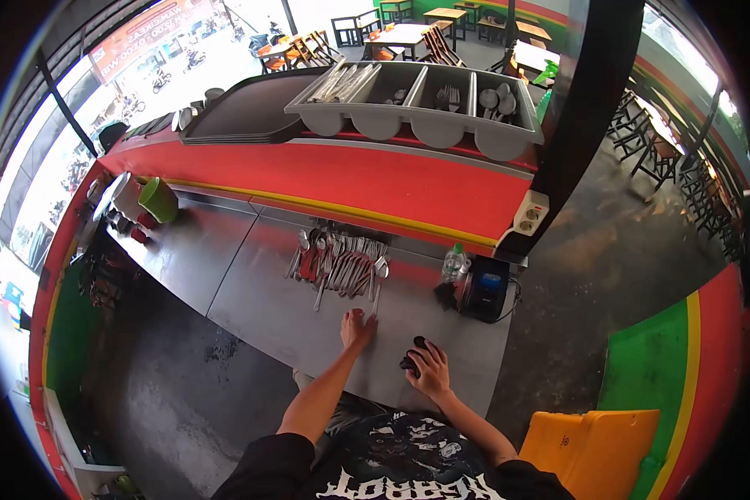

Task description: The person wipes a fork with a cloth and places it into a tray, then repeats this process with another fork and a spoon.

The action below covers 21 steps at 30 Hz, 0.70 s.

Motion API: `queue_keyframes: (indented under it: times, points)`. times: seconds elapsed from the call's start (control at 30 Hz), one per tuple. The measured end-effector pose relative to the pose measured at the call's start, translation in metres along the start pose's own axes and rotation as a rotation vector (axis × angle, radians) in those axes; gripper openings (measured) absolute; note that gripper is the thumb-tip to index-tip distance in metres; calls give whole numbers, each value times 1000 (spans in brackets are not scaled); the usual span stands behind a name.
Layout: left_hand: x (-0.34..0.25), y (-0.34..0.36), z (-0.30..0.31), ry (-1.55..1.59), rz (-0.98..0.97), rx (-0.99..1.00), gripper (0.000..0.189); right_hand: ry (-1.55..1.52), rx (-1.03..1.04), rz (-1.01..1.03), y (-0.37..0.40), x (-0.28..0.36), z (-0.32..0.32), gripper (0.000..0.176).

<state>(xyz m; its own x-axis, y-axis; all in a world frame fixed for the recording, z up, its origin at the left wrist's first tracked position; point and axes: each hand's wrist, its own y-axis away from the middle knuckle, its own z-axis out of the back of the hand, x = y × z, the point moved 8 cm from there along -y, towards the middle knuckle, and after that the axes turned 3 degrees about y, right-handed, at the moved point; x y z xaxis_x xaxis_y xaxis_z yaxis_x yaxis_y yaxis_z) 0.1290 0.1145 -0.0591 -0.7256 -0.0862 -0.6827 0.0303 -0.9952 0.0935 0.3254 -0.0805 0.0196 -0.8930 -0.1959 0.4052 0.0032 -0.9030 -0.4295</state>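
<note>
My left hand (357, 330) is low over the metal counter, thumb apart from its curled fingers. The thumb is by the handle end of a spoon (381, 268), and I see nothing held between the fingers. Beyond it lies a spread of spoons and forks (342, 262), several with reddish handles. My right hand (430, 368) rests on the counter, its fingers closed over a dark bundle that looks like a black cloth (408, 363). Most of that bundle is hidden under the hand.
A grey cutlery tray (425, 117) with compartments and dark serving trays (246, 107) stand on the red ledge. A clear bottle (453, 262) and a black device (485, 288) with a cable sit at the counter's right. A green cup (158, 200) is far left; a yellow chair (592, 450) stands lower right.
</note>
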Motion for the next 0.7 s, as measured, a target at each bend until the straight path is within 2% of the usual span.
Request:
queue_keyframes:
  times: [0.2, 0.5, 0.7]
  points:
    - [-37, 17, 7, -187, 108, -35, 42, -1, -2, -18, -2, 0, -1, 44]
    - [-20, 5, -16, -137, 231, -66, 26, 2, -1, -33, -3, 1, 0, 42]
    - [-19, 16, -7, -162, 195, 130, 26, -26, -12, -33, -3, 2, 0, 45]
